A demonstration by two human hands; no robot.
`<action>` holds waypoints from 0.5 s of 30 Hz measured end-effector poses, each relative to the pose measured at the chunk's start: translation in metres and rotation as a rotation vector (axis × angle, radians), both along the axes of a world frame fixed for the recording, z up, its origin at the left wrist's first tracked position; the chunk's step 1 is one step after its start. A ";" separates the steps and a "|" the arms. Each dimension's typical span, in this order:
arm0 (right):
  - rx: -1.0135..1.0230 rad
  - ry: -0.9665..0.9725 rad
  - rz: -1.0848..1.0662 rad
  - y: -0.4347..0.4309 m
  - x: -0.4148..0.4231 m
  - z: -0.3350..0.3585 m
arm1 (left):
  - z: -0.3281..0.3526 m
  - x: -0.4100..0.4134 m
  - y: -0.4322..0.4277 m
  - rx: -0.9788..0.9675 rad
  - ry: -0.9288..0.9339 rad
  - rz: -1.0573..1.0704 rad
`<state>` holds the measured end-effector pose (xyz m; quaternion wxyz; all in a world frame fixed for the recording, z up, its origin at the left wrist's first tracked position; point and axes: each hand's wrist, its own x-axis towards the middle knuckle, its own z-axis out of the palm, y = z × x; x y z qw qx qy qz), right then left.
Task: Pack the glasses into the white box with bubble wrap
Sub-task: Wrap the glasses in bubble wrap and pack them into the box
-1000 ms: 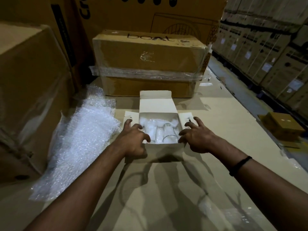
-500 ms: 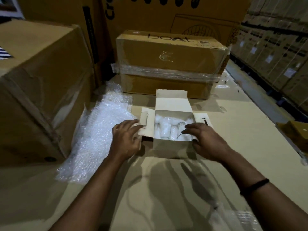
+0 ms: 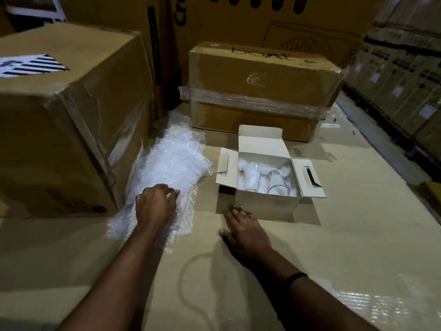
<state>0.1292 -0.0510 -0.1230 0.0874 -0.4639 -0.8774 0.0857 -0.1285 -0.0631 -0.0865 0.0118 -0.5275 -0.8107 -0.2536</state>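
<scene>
Two fragile clear glasses (image 3: 263, 179) sit in the open white cardboard box (image 3: 267, 201). Left hand (image 3: 155, 206), grip wide, rests on light, soft bubble wrap sheet (image 3: 171, 163) left of box; pinch its edge.

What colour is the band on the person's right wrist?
Black. The wristband is a thin dark loop, seen in the head view, the only one given.

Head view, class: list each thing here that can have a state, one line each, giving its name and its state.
white box: open, flaps spread, upright on the cardboard surface.
glasses: inside the white box, padded with white wrap.
bubble wrap: loose pile left of the box.
left hand: open, resting on the bubble wrap.
right hand: open, flat on the surface, off the box.
taped carton: closed.
</scene>
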 end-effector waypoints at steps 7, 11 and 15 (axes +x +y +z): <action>0.021 0.003 -0.004 0.000 -0.001 -0.004 | -0.011 -0.015 0.003 0.005 -0.088 0.025; 0.021 -0.009 -0.009 0.002 0.000 -0.004 | -0.009 -0.014 -0.004 0.294 -0.143 -0.139; -0.001 -0.015 -0.009 0.003 0.000 -0.002 | 0.004 -0.006 -0.021 0.418 -0.277 -0.287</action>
